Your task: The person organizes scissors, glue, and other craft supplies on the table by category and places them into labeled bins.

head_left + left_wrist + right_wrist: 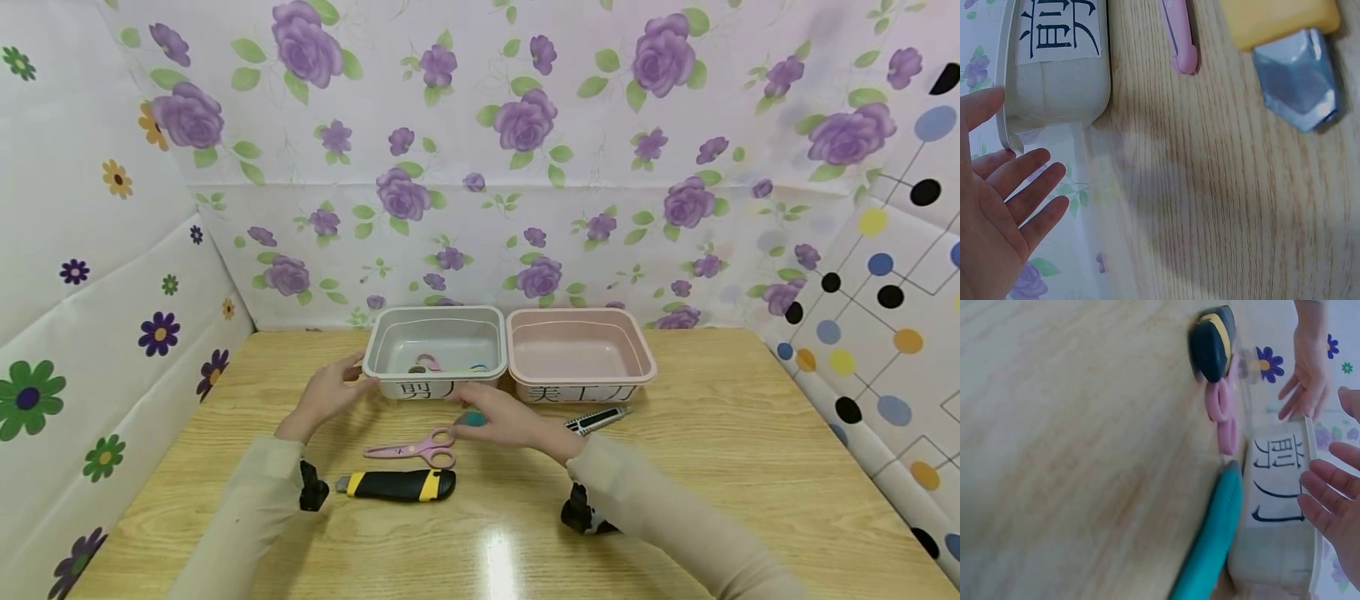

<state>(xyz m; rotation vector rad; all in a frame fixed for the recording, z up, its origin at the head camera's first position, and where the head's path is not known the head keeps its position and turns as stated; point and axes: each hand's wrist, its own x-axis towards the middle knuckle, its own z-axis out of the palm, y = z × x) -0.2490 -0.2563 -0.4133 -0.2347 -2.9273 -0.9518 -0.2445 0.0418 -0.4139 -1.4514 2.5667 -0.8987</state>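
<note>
My left hand [327, 398] is at the left end of the grey bin [382, 385], fingers extended and touching or nearly touching its rim. My right hand [504, 417] hovers by the bin's front, its fingers spread in the right wrist view and gripping nothing. Below it lies a teal tool [1213, 534] with a grey tip, partly hidden by the hand in the head view. Nearer me are pink scissors [397, 451] and a black-and-yellow utility knife [397, 485]. Inside the grey bin, pink-handled scissors [427, 362] show beside a blue-handled item.
A pink bin [645, 358] stands against the grey one's right side; both carry labels with black characters. A slim silver-and-black utility knife [597, 419] lies before it, partly behind my right forearm. Patterned cloth walls [480, 242] enclose the wooden table [720, 467].
</note>
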